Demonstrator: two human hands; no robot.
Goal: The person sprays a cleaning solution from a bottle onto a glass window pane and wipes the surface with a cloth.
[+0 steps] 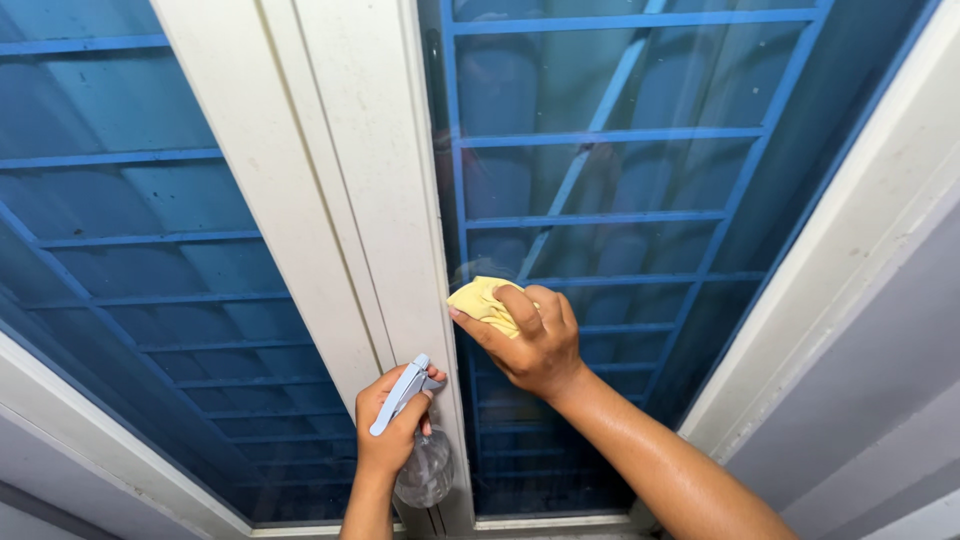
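Window with blue-tinted glass (pixel 620 200) and blue grille bars behind it, set in a white frame; the white centre mullion (pixel 380 200) serves as landmark for all that follows. Right-hand pane, just right of the mullion: under wiping, low on the glass beside the mullion's edge. Right hand (pixel 535 340): just right of the mullion, palm toward the glass, its fingers (pixel 520 308) curled over and pressing a folded yellow cloth (pixel 480 300) flat against the pane; cloth touches the glass and lies close against the mullion's right edge. Left hand (pixel 392 425): in front of the mullion's lower end, below and left of the cloth, fingers wrapped round the neck of a clear spray bottle (pixel 425 470) with a pale blue trigger head (pixel 402 392); bottle body hangs below the fist, nozzle toward the window. Whether a finger rests on the trigger cannot be told. Step in hand, by judgement: wiping the pane, bottle held in reserve. Next stroke calls for steady flat pressure on the cloth, working away from the mullion across the glass, with the bottle kept clear of the wiping arm.
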